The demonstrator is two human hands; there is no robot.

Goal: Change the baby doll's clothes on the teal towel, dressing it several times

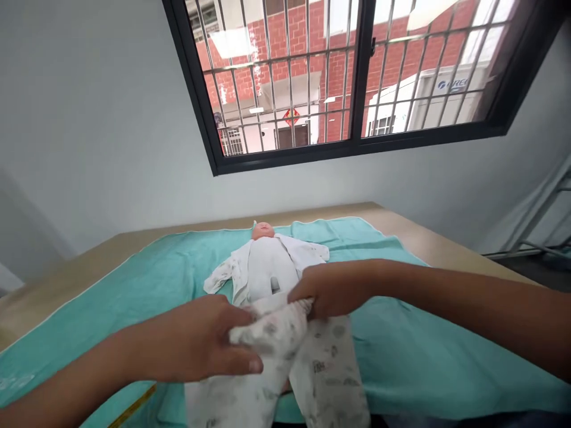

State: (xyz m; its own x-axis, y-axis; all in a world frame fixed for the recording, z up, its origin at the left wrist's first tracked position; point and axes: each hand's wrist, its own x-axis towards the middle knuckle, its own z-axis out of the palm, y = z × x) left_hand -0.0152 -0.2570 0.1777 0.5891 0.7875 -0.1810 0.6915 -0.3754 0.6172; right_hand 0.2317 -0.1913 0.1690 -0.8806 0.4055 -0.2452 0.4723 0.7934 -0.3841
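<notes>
Grey-printed white fabric trousers (332, 362) are gripped by left hand (196, 339) and right hand (328, 291), the white-clad doll (270, 261) laid lengthwise away from them, head farthest.

Beyond the tan counter (428, 245) in front of me, I face a pale grey wall (102, 119) with a dark-framed window (362, 77). Metal bars (307, 55) cross its panes. Through them I see red brickwork (277, 35), a red diamond-shaped decoration (289, 116) and a white boxy unit (449, 102). Rightward stands a grey metal frame (539, 204).
</notes>
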